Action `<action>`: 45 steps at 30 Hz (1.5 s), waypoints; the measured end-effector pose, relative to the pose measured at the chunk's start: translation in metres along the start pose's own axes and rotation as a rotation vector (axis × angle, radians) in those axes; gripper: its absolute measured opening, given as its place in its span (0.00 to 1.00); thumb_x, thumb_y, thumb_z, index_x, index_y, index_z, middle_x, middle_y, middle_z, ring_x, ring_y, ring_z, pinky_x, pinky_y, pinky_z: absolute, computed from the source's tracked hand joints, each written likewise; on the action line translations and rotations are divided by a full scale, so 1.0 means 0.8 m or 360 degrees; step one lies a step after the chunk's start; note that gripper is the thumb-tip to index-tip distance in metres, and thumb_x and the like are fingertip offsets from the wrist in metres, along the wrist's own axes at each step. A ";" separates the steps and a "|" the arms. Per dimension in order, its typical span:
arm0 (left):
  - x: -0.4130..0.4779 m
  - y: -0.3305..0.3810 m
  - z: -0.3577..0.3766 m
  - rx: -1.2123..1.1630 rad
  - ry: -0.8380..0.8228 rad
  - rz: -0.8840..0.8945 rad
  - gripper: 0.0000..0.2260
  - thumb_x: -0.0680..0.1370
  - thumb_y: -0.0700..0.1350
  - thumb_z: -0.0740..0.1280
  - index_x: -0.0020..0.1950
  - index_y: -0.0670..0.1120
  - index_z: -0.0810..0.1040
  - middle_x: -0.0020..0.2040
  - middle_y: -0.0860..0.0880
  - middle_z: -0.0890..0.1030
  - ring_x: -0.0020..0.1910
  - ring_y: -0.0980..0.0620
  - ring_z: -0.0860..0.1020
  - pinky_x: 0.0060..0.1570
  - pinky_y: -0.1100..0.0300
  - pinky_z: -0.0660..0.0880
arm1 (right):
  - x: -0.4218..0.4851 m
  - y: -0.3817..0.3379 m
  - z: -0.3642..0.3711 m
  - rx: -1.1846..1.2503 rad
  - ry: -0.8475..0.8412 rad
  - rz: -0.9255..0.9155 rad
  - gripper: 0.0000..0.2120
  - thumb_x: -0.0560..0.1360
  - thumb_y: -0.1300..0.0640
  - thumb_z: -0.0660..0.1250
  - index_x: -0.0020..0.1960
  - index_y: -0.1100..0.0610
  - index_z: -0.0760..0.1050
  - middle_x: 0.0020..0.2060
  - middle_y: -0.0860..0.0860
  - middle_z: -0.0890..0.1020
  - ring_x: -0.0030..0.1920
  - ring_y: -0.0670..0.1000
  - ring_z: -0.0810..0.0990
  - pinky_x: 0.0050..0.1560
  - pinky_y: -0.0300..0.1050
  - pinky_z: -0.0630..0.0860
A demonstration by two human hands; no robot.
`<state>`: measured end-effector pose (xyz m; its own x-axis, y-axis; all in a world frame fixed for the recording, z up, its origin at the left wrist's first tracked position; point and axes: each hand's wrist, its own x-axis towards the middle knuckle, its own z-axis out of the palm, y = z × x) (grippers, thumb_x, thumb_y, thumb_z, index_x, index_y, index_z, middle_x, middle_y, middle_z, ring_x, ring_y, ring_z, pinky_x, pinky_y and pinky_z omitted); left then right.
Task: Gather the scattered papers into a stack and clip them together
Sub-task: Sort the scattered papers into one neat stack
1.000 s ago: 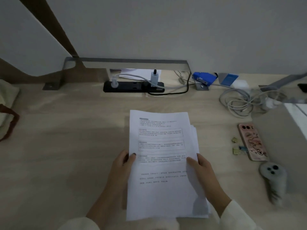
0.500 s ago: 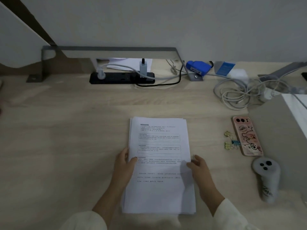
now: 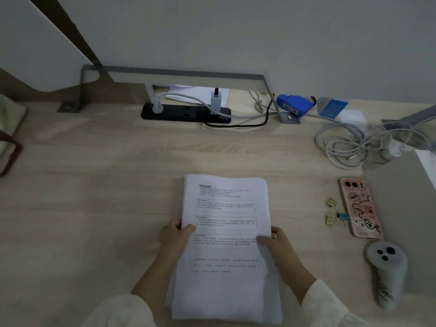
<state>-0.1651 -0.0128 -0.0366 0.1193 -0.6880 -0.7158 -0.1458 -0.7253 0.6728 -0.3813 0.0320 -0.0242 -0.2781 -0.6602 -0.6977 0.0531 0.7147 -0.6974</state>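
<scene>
Your left hand [image 3: 175, 237] grips the left edge of the stack of papers [image 3: 226, 208]. Its thumb is laid flat across the top sheet and the other fingers are tucked beneath, out of sight. Your right hand [image 3: 279, 246] grips the right edge at about the same height, thumb on the printed page and fingers curled under. Both forearms come up from the bottom of the view in cream sleeves [image 3: 330, 300] and angle inward toward each other, so the wrists sit either side of the stack's middle.

The stack is between your hands, over the desk [image 3: 94, 208]. Its long axis runs straight away from you toward the wall, with one short edge beyond your fingertips and the other back between your sleeves. The print reads upright to you, with the heading at the far end. The sheets are nearly squared, though a few edges still show along the left side and at the far right corner. You cannot tell from here whether the stack rests on the desk or is lifted off it.

The clips [image 3: 332, 219] lie on the desk to the right of your right hand, well apart from it, just beside the left edge of a pink phone [image 3: 358, 208]. A grey controller [image 3: 387, 267] lies nearer to you than the phone. A power strip [image 3: 186, 113] and a coil of cables [image 3: 349, 147] sit far beyond your hands, by the wall.
</scene>
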 end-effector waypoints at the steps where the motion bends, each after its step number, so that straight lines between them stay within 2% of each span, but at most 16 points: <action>1: 0.001 0.000 0.000 -0.0019 0.0012 -0.0016 0.28 0.60 0.49 0.67 0.58 0.39 0.76 0.53 0.42 0.81 0.49 0.44 0.80 0.46 0.53 0.79 | -0.002 0.001 0.001 -0.0007 -0.0037 -0.0007 0.07 0.74 0.69 0.60 0.48 0.61 0.72 0.41 0.53 0.80 0.42 0.54 0.80 0.44 0.50 0.79; 4: 0.002 0.001 -0.003 -0.0140 -0.0041 -0.0002 0.22 0.65 0.45 0.70 0.56 0.38 0.77 0.52 0.39 0.82 0.47 0.43 0.81 0.42 0.55 0.78 | -0.007 -0.002 0.004 0.0009 -0.0041 -0.0082 0.12 0.74 0.69 0.59 0.53 0.58 0.74 0.50 0.58 0.81 0.50 0.60 0.80 0.54 0.57 0.77; 7: -0.008 0.010 -0.013 -0.0195 -0.0129 0.0073 0.19 0.71 0.42 0.70 0.61 0.39 0.76 0.51 0.43 0.83 0.46 0.46 0.82 0.38 0.59 0.79 | -0.016 -0.023 0.007 -0.0008 -0.0013 -0.0282 0.12 0.74 0.68 0.60 0.49 0.53 0.75 0.51 0.57 0.82 0.50 0.58 0.81 0.52 0.54 0.78; 10: -0.033 0.044 -0.026 -0.0315 -0.0148 0.0329 0.15 0.75 0.39 0.66 0.61 0.42 0.76 0.53 0.45 0.83 0.48 0.48 0.82 0.41 0.60 0.79 | -0.036 -0.058 0.005 0.0067 -0.0074 -0.0557 0.09 0.74 0.67 0.62 0.50 0.56 0.76 0.48 0.56 0.83 0.49 0.58 0.81 0.50 0.53 0.77; 12: -0.056 0.074 -0.036 -0.0427 -0.0102 0.0603 0.13 0.74 0.36 0.65 0.58 0.45 0.77 0.49 0.52 0.84 0.44 0.54 0.83 0.35 0.65 0.78 | -0.053 -0.084 0.002 0.0166 -0.0101 -0.0738 0.10 0.73 0.68 0.62 0.49 0.57 0.76 0.48 0.56 0.83 0.49 0.57 0.81 0.51 0.54 0.76; 16: -0.087 0.112 -0.052 -0.0506 -0.0017 0.1089 0.14 0.69 0.35 0.68 0.52 0.48 0.76 0.41 0.63 0.84 0.42 0.64 0.81 0.37 0.73 0.75 | -0.075 -0.121 0.004 0.0323 -0.0135 -0.1048 0.18 0.73 0.72 0.57 0.52 0.53 0.76 0.44 0.44 0.83 0.47 0.44 0.80 0.45 0.35 0.76; 18: -0.090 0.115 -0.055 -0.0494 -0.0008 0.1175 0.16 0.65 0.41 0.69 0.52 0.50 0.75 0.42 0.64 0.83 0.44 0.65 0.80 0.39 0.73 0.75 | -0.072 -0.125 0.011 0.0296 -0.0132 -0.1061 0.18 0.73 0.72 0.57 0.54 0.54 0.76 0.45 0.43 0.83 0.48 0.42 0.80 0.46 0.34 0.76; 21: -0.083 0.110 -0.052 -0.0467 -0.0003 0.1150 0.20 0.60 0.51 0.67 0.51 0.51 0.75 0.42 0.63 0.84 0.43 0.66 0.80 0.38 0.73 0.74 | -0.060 -0.124 0.024 0.0291 -0.0095 -0.0972 0.14 0.74 0.70 0.59 0.52 0.57 0.77 0.44 0.47 0.82 0.46 0.42 0.80 0.47 0.42 0.73; 26: -0.087 0.104 -0.046 -0.0477 0.0065 0.1231 0.15 0.63 0.47 0.68 0.49 0.51 0.77 0.42 0.63 0.84 0.44 0.65 0.80 0.40 0.73 0.74 | -0.064 -0.124 0.025 0.0429 -0.0056 -0.1029 0.12 0.74 0.69 0.59 0.53 0.61 0.76 0.48 0.54 0.80 0.50 0.50 0.77 0.51 0.46 0.73; 29: -0.087 0.096 -0.050 -0.0472 0.0098 0.1229 0.15 0.62 0.48 0.69 0.49 0.51 0.77 0.41 0.61 0.84 0.42 0.66 0.80 0.40 0.74 0.73 | -0.065 -0.118 0.018 0.0400 -0.0096 -0.1060 0.13 0.74 0.68 0.60 0.56 0.60 0.75 0.49 0.52 0.81 0.51 0.48 0.78 0.51 0.43 0.75; 31: -0.088 0.093 -0.051 -0.0496 0.0025 0.1195 0.19 0.60 0.52 0.69 0.51 0.53 0.76 0.44 0.58 0.84 0.45 0.65 0.80 0.42 0.72 0.74 | -0.060 -0.112 0.019 0.0343 -0.0113 -0.0978 0.13 0.73 0.69 0.60 0.54 0.59 0.76 0.46 0.50 0.81 0.49 0.45 0.79 0.51 0.44 0.74; 33: -0.100 0.101 -0.050 -0.0528 0.0028 0.1219 0.19 0.61 0.54 0.69 0.51 0.55 0.76 0.44 0.61 0.84 0.45 0.67 0.80 0.42 0.73 0.74 | -0.056 -0.110 0.020 0.0315 -0.0093 -0.0932 0.13 0.73 0.70 0.58 0.49 0.58 0.78 0.43 0.48 0.82 0.46 0.44 0.78 0.50 0.44 0.72; 36: -0.126 0.130 -0.048 -0.0569 0.0156 0.1393 0.14 0.66 0.58 0.67 0.44 0.51 0.74 0.36 0.65 0.81 0.37 0.69 0.78 0.35 0.77 0.71 | -0.055 -0.109 0.019 0.0304 -0.0065 -0.0931 0.12 0.73 0.71 0.58 0.45 0.59 0.77 0.42 0.52 0.80 0.45 0.46 0.76 0.49 0.47 0.71; 39: -0.135 0.151 -0.046 -0.0608 0.0314 0.1429 0.09 0.71 0.52 0.64 0.38 0.47 0.73 0.30 0.61 0.78 0.31 0.66 0.75 0.30 0.77 0.68 | -0.056 -0.106 0.018 0.0299 -0.0057 -0.0944 0.09 0.73 0.71 0.58 0.44 0.63 0.75 0.42 0.54 0.78 0.45 0.48 0.75 0.49 0.47 0.70; 43: -0.136 0.157 -0.046 -0.0592 0.0333 0.1453 0.05 0.71 0.43 0.59 0.41 0.43 0.73 0.32 0.58 0.78 0.32 0.64 0.75 0.33 0.75 0.69 | -0.059 -0.106 0.018 0.0273 -0.0067 -0.0942 0.12 0.73 0.70 0.58 0.45 0.59 0.77 0.41 0.51 0.80 0.43 0.44 0.76 0.48 0.44 0.71; 45: -0.141 0.156 -0.047 -0.0603 0.0331 0.1492 0.05 0.72 0.45 0.59 0.42 0.44 0.73 0.33 0.59 0.78 0.34 0.65 0.75 0.34 0.76 0.69 | -0.060 -0.104 0.017 0.0296 -0.0077 -0.0927 0.12 0.74 0.69 0.58 0.45 0.56 0.78 0.40 0.47 0.81 0.43 0.43 0.77 0.48 0.43 0.72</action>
<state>-0.1594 -0.0268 0.1348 0.2902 -0.9453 0.1489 0.0471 0.1695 0.9844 -0.3591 0.0011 0.0651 -0.2680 -0.9431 -0.1970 0.0733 0.1839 -0.9802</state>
